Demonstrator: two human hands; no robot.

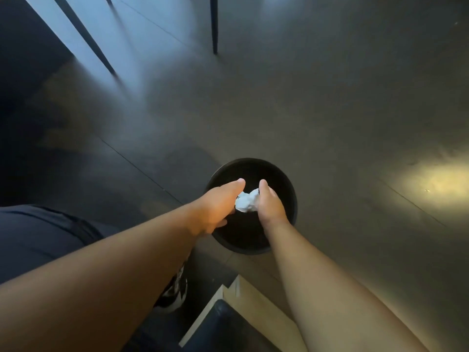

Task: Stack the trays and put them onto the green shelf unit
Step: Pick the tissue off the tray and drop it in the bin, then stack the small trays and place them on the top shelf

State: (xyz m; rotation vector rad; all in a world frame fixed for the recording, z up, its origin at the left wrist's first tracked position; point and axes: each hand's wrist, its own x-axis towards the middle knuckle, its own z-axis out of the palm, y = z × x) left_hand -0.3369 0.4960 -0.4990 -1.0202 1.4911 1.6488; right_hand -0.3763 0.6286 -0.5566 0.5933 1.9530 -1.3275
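Note:
Both my hands reach down over a round black bin (291,189) standing on the dark floor. Between them is a crumpled white paper ball (247,201). My right hand (270,203) curls its fingers round the paper from the right. My left hand (218,201) lies against the paper from the left, thumb stretched forward, its fingers hidden beneath. No trays and no green shelf unit are in view.
Thin black furniture legs (214,24) stand at the top, further ones (86,34) at the top left. A light wooden piece with a dark blue part (243,308) lies at the bottom. My shoe (175,290) and dark shorts (38,232) show at the left.

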